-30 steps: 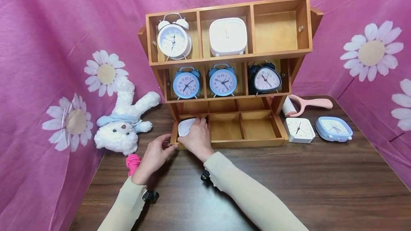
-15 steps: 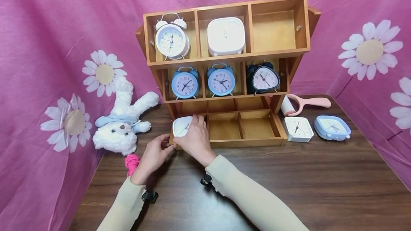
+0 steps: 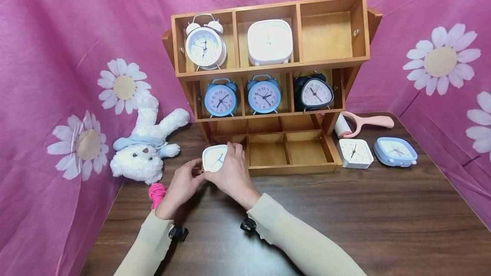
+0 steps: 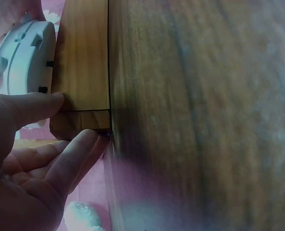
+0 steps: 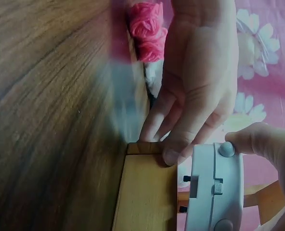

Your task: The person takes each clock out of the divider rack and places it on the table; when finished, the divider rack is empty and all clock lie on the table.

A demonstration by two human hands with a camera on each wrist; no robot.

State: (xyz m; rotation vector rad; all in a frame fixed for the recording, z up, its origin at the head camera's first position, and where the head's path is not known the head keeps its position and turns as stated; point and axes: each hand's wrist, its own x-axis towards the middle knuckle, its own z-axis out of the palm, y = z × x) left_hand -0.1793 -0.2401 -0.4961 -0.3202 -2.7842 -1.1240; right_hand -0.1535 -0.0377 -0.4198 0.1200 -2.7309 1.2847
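A white alarm clock (image 3: pixel 212 156) with a rounded square face is in my right hand (image 3: pixel 237 179), thumb and fingers at its sides. It is lifted just above the left bottom compartment of the wooden display shelf (image 3: pixel 295 168), tilted face up. The right wrist view shows the underside of the clock (image 5: pixel 214 185) with its small feet, close over the front board. My left hand (image 3: pixel 185 188) grips the shelf's bottom left front corner. In the left wrist view, the thumb lies on the top edge of the board (image 4: pixel 82 53) and the fingers against its end.
Higher compartments hold a white twin-bell clock (image 3: pixel 206 48), a white square clock (image 3: pixel 270 42), two blue clocks (image 3: pixel 264 97) and a black one (image 3: pixel 316 93). Right stand a white clock (image 3: pixel 355 153), a blue clock (image 3: pixel 395 151) and a pink lint roller (image 3: pixel 368 122); left, a teddy bear (image 3: pixel 138 161) and pink yarn (image 3: pixel 157 194).
My right hand has drawn the white clock up out of the left bottom compartment and toward me, its face now more visible. My left hand has stayed at the shelf corner.
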